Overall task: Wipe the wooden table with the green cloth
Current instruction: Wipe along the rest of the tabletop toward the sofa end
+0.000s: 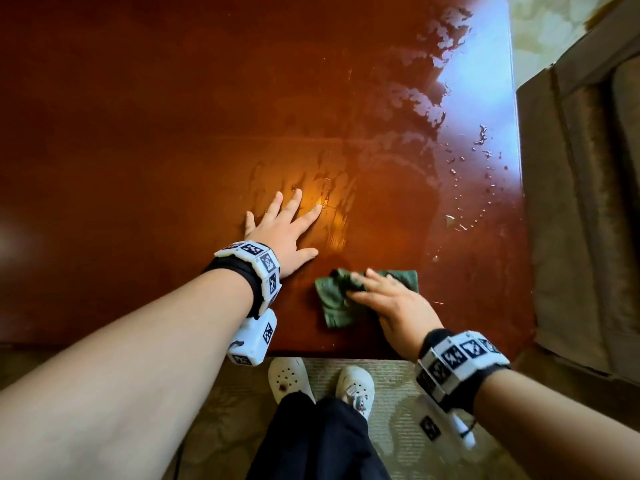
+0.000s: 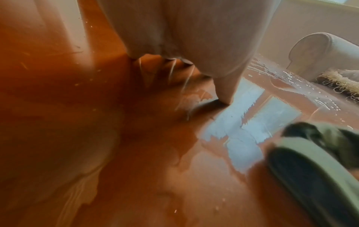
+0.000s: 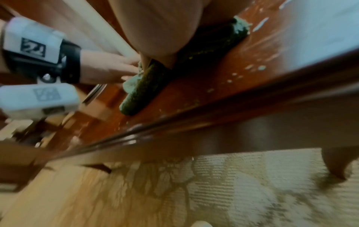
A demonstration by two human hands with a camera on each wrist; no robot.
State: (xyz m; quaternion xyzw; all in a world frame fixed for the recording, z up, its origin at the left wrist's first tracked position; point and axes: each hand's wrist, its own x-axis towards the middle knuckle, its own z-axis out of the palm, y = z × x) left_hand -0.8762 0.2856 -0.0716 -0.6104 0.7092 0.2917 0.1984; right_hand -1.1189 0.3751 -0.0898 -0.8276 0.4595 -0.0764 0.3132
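Note:
The glossy reddish wooden table (image 1: 145, 126) fills the head view, wet with smears and droplets (image 1: 429, 109) toward its right side. A crumpled green cloth (image 1: 334, 304) lies near the front edge. My right hand (image 1: 388, 299) presses flat on the cloth with straight fingers. My left hand (image 1: 280, 230) rests flat on the tabletop just left of the cloth, fingers spread. In the left wrist view the left palm (image 2: 186, 38) presses the wood and the cloth (image 2: 310, 169) shows at lower right. In the right wrist view the cloth (image 3: 143, 87) lies under my right palm (image 3: 161, 27).
A brown upholstered sofa (image 1: 585, 209) stands close along the table's right edge. The table's front edge (image 3: 194, 121) is right behind the cloth. Below it lie a patterned rug (image 1: 398, 386) and my feet in white shoes (image 1: 322, 379).

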